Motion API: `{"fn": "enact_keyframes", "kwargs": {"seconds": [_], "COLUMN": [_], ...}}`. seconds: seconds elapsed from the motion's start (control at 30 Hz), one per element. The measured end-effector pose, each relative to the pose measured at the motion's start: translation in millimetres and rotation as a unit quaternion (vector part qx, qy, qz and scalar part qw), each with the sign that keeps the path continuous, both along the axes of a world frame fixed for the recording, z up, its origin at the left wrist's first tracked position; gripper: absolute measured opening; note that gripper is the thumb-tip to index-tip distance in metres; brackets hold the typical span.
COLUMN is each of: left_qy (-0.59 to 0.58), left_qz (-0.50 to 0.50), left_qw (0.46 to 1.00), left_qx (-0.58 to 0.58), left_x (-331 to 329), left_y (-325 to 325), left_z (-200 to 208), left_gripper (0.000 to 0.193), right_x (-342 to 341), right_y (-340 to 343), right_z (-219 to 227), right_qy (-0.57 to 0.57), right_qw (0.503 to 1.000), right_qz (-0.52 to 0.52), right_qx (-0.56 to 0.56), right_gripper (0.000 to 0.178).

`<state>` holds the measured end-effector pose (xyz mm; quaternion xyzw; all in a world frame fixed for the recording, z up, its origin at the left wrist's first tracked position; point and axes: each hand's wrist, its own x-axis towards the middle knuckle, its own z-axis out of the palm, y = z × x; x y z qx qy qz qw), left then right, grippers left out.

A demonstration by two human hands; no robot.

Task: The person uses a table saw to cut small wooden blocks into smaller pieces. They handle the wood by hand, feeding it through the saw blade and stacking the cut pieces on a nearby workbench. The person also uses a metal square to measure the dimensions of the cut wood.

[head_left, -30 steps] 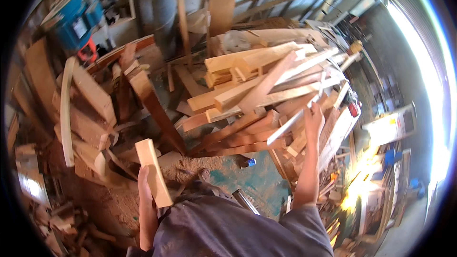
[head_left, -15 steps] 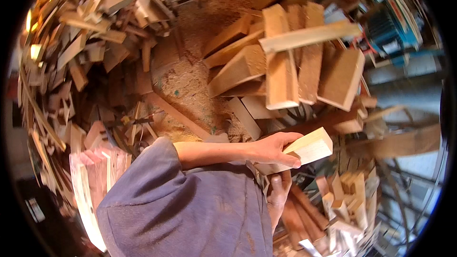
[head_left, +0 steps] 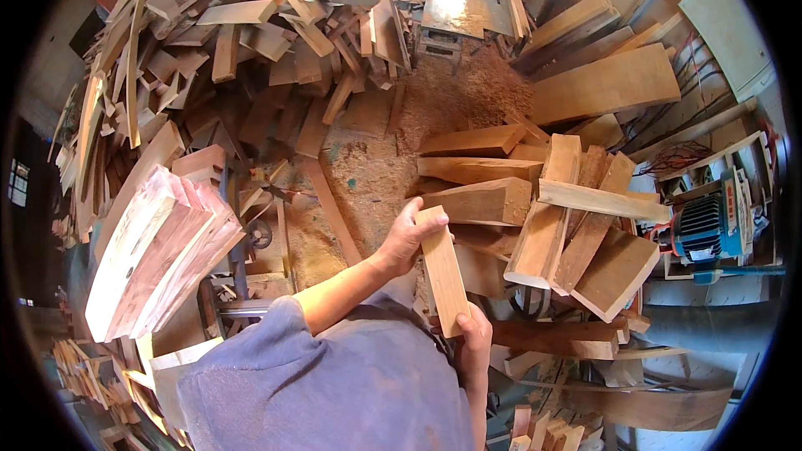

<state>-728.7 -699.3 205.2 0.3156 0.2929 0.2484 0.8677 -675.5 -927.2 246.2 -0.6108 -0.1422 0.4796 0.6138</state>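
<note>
A pale, straight-edged wooden block (head_left: pixel 445 280) is held in front of my body by both hands. My left hand (head_left: pixel 408 238) grips its far end, thumb lying over the top face. At the near end my right hand (head_left: pixel 474 336) is closed around the lower corner, its other fingers partly hidden behind the wood. The block slants, far end to the left and near end to the right. Just beyond my hands, to the right, lies a stack of thick timber pieces (head_left: pixel 535 225).
A neat stack of pale boards (head_left: pixel 159 259) stands at the left. Offcuts (head_left: pixel 242 12) are heaped at the far left. Sawdust (head_left: pixel 468 96) covers the floor before a metal-topped machine (head_left: pixel 451 0). A blue motor (head_left: pixel 710 225) sits at the right.
The view has turned left, away from the lower-right offcuts. My hands have swung the block from pointing rightward to standing steeply away from me, left hand now at its far end.
</note>
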Motion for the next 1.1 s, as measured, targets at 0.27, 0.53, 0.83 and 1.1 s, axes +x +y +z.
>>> {"fn": "enact_keyframes", "kwargs": {"seconds": [0.27, 0.53, 0.83, 1.1], "left_qy": [-0.016, -0.033, 0.103, 0.109], "left_qz": [0.073, 0.18, 0.349, 0.382], "left_qw": [0.997, 0.982, 0.93, 0.917], "left_qx": [-0.01, -0.047, -0.048, -0.021], "left_x": [-16, -39, -84, -122], "left_y": [29, 131, 270, 313], "left_z": [-1, -37, -73, -37], "left_gripper": [0.027, 0.038, 0.074, 0.071], "right_x": [10, 35, 30, -8], "right_y": [35, 155, 366, 514], "right_z": [8, -9, -27, -45], "right_qy": [0.177, 0.19, 0.145, -0.389], "right_qw": [0.984, 0.967, 0.948, 0.774], "right_qz": [-0.003, 0.17, 0.283, 0.479], "right_qx": [0.034, -0.008, -0.002, 0.142], "right_gripper": [0.067, 0.07, 0.07, 0.059]}}
